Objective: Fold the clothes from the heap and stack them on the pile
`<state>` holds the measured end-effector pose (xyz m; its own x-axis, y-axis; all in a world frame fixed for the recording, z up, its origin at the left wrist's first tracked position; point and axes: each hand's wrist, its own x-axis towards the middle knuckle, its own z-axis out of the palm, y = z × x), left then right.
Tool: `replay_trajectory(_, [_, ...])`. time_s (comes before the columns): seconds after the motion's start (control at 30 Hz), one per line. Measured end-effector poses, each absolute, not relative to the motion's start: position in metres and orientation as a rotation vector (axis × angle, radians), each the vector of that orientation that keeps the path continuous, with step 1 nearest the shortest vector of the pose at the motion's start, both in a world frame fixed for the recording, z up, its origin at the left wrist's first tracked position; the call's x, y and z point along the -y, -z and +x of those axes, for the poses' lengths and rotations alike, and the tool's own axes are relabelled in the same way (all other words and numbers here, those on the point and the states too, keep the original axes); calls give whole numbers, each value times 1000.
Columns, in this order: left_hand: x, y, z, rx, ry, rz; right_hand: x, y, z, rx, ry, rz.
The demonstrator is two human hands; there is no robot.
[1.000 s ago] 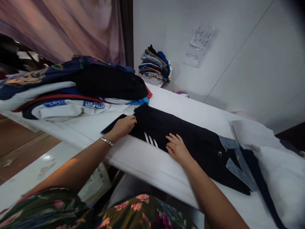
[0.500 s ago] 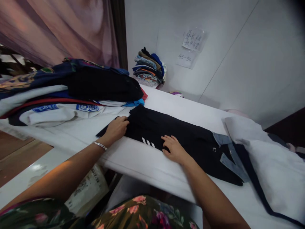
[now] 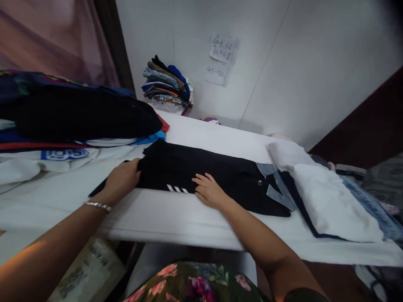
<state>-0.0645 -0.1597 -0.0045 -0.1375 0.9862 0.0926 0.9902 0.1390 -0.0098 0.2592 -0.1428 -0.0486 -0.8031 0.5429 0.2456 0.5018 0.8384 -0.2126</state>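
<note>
A black shirt (image 3: 185,161) with a denim collar (image 3: 280,195) and white stripes lies lengthwise on the white table, folded long and narrow. Its collar points to the right. At its left end, my left hand (image 3: 124,178) has its fingers curled over the cloth, closed on the edge. A dark flat piece (image 3: 98,188) sticks out from under that hand; whether it belongs to the shirt I cannot tell. My right hand (image 3: 209,191) rests on the middle of the shirt, palm down, fingers spread, just right of the stripes.
To the left is a heap of clothes (image 3: 78,113), black on top. Folded white clothing (image 3: 330,197) with a dark edge lies at the right, beside jeans (image 3: 371,205). A folded stack (image 3: 166,84) stands behind the white table (image 3: 189,214) by the wall. Handwritten notes (image 3: 222,48) hang there.
The view has turned to the right, so things sit further left and more clothing shows at the right. Both hands keep their places on the black shirt.
</note>
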Motion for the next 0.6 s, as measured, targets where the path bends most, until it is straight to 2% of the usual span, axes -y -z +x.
replay_trajectory(0.17, [155,-5,-69,2376,179,-2017,143,51,257,2721,-224,-792])
replay_trajectory(0.4, [153,0,-72,2440,20,-1983,142,50,257,2765,-399,-857])
replay_trajectory(0.5, [152,-6,-68,2317,137,-1964,147,42,260,2801,-407,-880])
replay_trajectory(0.6, [145,-8,-57,2033,407,-2097,156,39,273,2822,-374,-929])
